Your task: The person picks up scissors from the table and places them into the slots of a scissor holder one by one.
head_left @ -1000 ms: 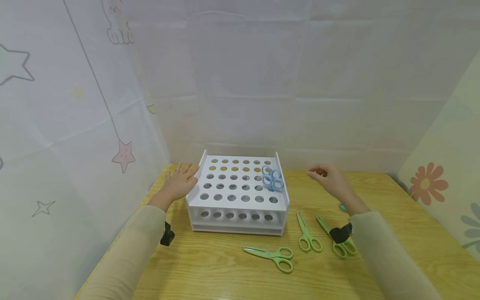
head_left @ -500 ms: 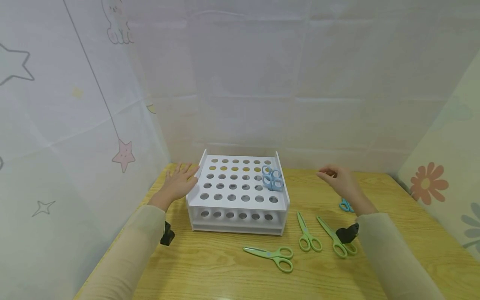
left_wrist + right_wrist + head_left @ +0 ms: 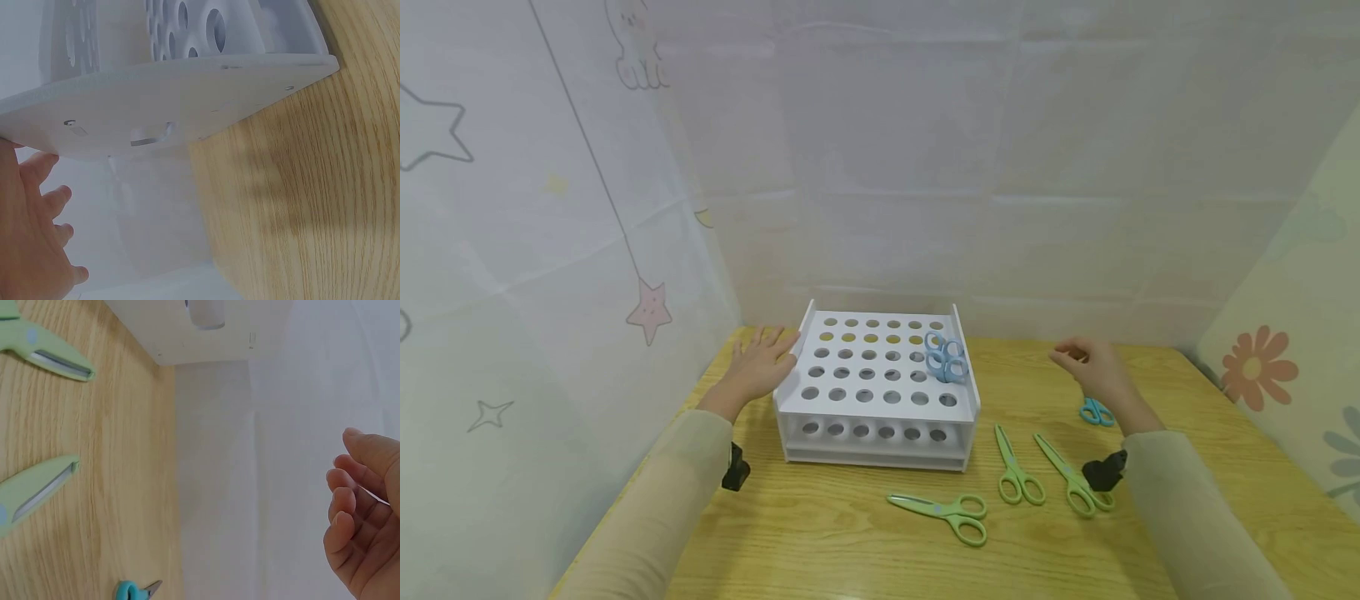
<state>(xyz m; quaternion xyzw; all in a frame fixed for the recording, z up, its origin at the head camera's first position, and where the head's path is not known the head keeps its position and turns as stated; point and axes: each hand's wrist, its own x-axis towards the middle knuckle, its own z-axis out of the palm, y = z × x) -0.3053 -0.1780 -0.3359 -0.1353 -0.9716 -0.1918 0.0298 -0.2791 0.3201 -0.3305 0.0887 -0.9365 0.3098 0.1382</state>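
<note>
A white rack [image 3: 868,362] with rows of round holes stands on the table. My left hand [image 3: 760,364] rests its thumb side against the rack's left side panel, fingers spread; the left wrist view shows this hand [image 3: 31,231] beside the panel [image 3: 181,103]. Light blue scissors [image 3: 945,367], seemingly two pairs, stand in holes at the rack's right, handles up, blades hidden. My right hand [image 3: 1093,367] hovers right of the rack, fingers loosely bent; in the right wrist view this hand [image 3: 369,512] holds nothing. Below it on the table lie blue scissors [image 3: 1093,411].
Three green scissors lie on the wooden table [image 3: 820,533]: one pair [image 3: 936,507] before the rack, another [image 3: 1012,467] off its right front corner, a third [image 3: 1067,472] near the right wrist. Patterned cloth [image 3: 887,167] hangs behind and along both sides.
My right hand has drifted to the right, away from the rack, uncovering more of the blue scissors on the table. My left hand stays at the rack's side.
</note>
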